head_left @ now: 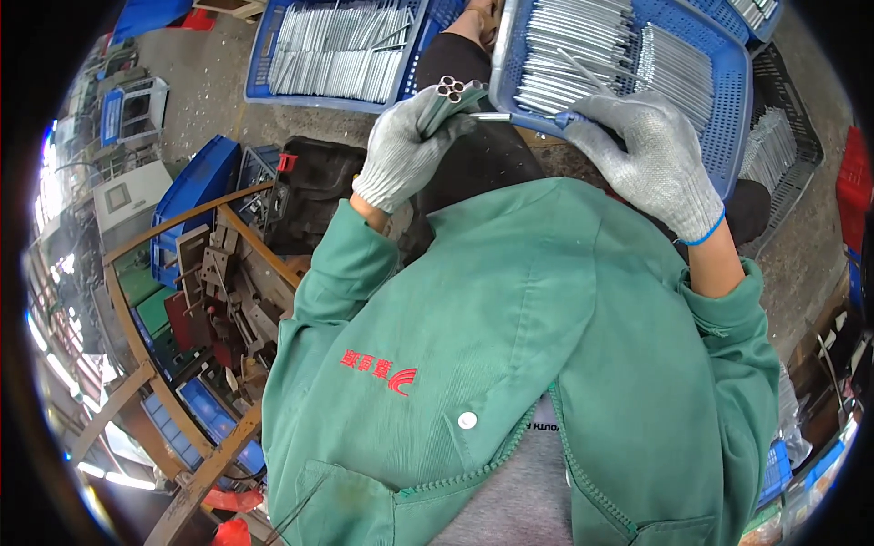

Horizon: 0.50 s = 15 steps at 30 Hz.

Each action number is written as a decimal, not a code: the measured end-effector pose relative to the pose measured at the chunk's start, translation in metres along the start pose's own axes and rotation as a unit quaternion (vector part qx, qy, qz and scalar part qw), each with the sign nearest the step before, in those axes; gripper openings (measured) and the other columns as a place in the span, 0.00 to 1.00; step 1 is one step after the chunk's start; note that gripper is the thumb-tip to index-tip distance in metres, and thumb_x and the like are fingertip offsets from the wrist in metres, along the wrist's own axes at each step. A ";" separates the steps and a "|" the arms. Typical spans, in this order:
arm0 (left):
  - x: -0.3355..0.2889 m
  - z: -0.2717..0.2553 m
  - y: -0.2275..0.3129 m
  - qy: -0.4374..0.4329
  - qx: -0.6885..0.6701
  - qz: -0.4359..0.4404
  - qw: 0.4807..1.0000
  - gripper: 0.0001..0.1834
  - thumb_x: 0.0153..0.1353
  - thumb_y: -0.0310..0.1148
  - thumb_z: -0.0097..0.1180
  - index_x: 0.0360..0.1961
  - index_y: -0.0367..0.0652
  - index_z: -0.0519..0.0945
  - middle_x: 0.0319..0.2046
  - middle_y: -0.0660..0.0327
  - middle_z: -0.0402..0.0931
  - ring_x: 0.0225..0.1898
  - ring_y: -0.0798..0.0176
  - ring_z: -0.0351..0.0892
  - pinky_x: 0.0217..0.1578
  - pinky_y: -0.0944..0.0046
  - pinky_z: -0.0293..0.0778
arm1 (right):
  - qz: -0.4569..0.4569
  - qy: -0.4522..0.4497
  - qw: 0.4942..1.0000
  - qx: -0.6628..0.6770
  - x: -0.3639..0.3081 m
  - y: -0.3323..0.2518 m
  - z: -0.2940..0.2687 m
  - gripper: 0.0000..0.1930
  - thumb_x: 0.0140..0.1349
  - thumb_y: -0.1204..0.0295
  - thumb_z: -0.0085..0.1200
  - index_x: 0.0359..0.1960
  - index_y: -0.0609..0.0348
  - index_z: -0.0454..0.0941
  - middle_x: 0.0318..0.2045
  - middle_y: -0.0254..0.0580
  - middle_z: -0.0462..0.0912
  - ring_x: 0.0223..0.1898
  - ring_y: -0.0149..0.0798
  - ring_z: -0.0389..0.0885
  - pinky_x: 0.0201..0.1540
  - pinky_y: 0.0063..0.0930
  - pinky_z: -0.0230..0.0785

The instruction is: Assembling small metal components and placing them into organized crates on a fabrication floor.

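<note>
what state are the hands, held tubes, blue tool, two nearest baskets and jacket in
Left hand: gloved, closed around tubes
Tubes: bundled, open ends showing
Right hand: gloved, pinching blue tool
Blue tool: silver end toward left hand
Left basket: filled with metal rods
Right basket: filled, contents in two groups
Jacket: partly unzipped

The left glove (pixel 398 152) and the right glove (pixel 651 162) are greyish white, the right one edged blue. The bundled tubes (pixel 442 107) are silver, the rod (pixel 530 121) blue and silver, the crates (pixel 728 127) blue. The jacket (pixel 473 309) is green with red embroidery (pixel 401 379).
</note>
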State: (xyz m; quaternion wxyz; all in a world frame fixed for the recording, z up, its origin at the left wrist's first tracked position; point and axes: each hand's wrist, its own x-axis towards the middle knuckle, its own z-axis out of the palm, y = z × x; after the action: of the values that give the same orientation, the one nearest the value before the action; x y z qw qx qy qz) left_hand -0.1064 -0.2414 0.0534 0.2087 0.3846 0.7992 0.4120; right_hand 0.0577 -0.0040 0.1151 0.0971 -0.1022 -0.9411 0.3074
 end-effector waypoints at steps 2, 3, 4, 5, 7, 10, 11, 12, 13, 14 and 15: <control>-0.010 -0.001 -0.002 0.048 -0.061 0.025 0.997 0.14 0.60 0.23 0.67 0.48 0.41 0.84 0.32 0.62 0.87 0.29 0.65 0.85 0.31 0.65 0.77 | -0.045 -0.017 0.999 -0.025 0.003 -0.007 0.004 0.12 0.60 0.65 0.64 0.38 0.59 0.89 0.26 0.41 0.88 0.24 0.42 0.81 0.36 0.33 0.75; -0.014 -0.002 -0.002 0.071 -0.092 0.038 0.993 0.14 0.59 0.25 0.69 0.46 0.43 0.84 0.30 0.63 0.87 0.27 0.66 0.84 0.29 0.64 0.76 | -0.068 -0.026 0.997 -0.038 0.004 -0.009 0.005 0.11 0.59 0.66 0.65 0.39 0.61 0.89 0.27 0.41 0.88 0.25 0.41 0.81 0.38 0.32 0.75; -0.017 -0.003 -0.002 0.072 -0.091 0.036 0.993 0.14 0.59 0.25 0.69 0.46 0.43 0.84 0.30 0.63 0.87 0.27 0.66 0.84 0.29 0.64 0.76 | -0.069 -0.027 0.997 -0.036 0.005 -0.011 0.007 0.11 0.59 0.66 0.65 0.39 0.61 0.89 0.27 0.41 0.88 0.25 0.41 0.81 0.38 0.32 0.75; -0.020 -0.004 -0.001 0.073 -0.098 0.032 0.992 0.13 0.59 0.25 0.69 0.45 0.43 0.85 0.30 0.64 0.87 0.26 0.66 0.83 0.28 0.64 0.76 | -0.079 -0.033 0.996 -0.039 0.006 -0.012 0.009 0.11 0.59 0.66 0.65 0.38 0.60 0.89 0.26 0.40 0.87 0.24 0.41 0.81 0.39 0.32 0.76; -0.023 -0.005 0.002 0.073 -0.112 0.025 0.991 0.12 0.58 0.24 0.68 0.44 0.43 0.85 0.29 0.65 0.87 0.25 0.67 0.81 0.28 0.64 0.75 | -0.098 -0.044 0.993 -0.045 0.009 -0.013 0.012 0.10 0.58 0.66 0.65 0.36 0.59 0.89 0.23 0.39 0.86 0.24 0.41 0.80 0.42 0.32 0.76; -0.028 -0.007 0.005 0.055 -0.099 0.005 0.994 0.12 0.59 0.21 0.66 0.44 0.41 0.85 0.32 0.64 0.87 0.27 0.68 0.82 0.30 0.67 0.76 | -0.109 -0.044 0.992 -0.054 0.010 -0.013 0.015 0.10 0.58 0.66 0.64 0.35 0.57 0.90 0.21 0.38 0.85 0.23 0.41 0.79 0.43 0.32 0.76; -0.029 -0.008 0.006 0.038 -0.077 -0.011 0.996 0.13 0.59 0.18 0.63 0.45 0.40 0.85 0.36 0.62 0.87 0.29 0.68 0.83 0.33 0.68 0.78 | -0.112 -0.039 0.991 -0.058 0.011 -0.012 0.017 0.09 0.58 0.66 0.64 0.35 0.57 0.90 0.21 0.37 0.85 0.23 0.40 0.79 0.43 0.32 0.76; -0.030 -0.009 0.006 0.020 -0.054 -0.027 0.998 0.14 0.59 0.15 0.61 0.46 0.38 0.85 0.39 0.60 0.88 0.32 0.68 0.84 0.35 0.70 0.79 | -0.114 -0.033 0.991 -0.063 0.011 -0.012 0.018 0.09 0.59 0.65 0.64 0.34 0.56 0.90 0.20 0.37 0.84 0.23 0.40 0.79 0.43 0.32 0.76; -0.030 -0.009 0.007 0.003 -0.032 -0.043 0.999 0.16 0.59 0.12 0.58 0.47 0.36 0.85 0.42 0.58 0.88 0.34 0.68 0.85 0.38 0.72 0.81 | -0.116 -0.028 0.990 -0.069 0.010 -0.012 0.018 0.09 0.59 0.65 0.63 0.34 0.55 0.90 0.19 0.36 0.84 0.23 0.39 0.79 0.42 0.32 0.76; -0.031 -0.009 0.008 0.003 -0.032 -0.043 0.999 0.16 0.59 0.12 0.58 0.47 0.36 0.85 0.42 0.58 0.88 0.34 0.68 0.85 0.38 0.72 0.81 | -0.116 -0.028 0.990 -0.068 0.009 -0.012 0.019 0.09 0.59 0.65 0.63 0.34 0.55 0.90 0.19 0.36 0.84 0.23 0.39 0.79 0.42 0.32 0.76; -0.031 -0.009 0.009 0.014 0.002 -0.025 1.000 0.16 0.59 0.13 0.59 0.46 0.37 0.86 0.41 0.59 0.88 0.33 0.68 0.84 0.37 0.71 0.80 | -0.115 -0.035 0.990 -0.078 0.008 -0.012 0.020 0.09 0.59 0.65 0.63 0.34 0.55 0.90 0.19 0.36 0.83 0.22 0.39 0.79 0.42 0.32 0.76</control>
State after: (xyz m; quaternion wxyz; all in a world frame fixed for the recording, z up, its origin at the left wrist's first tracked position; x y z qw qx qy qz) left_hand -0.0889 -0.2671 0.0663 0.2070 0.3592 0.8123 0.4102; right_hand 0.0434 -0.0224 0.1075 0.0906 0.0098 -0.9705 0.2230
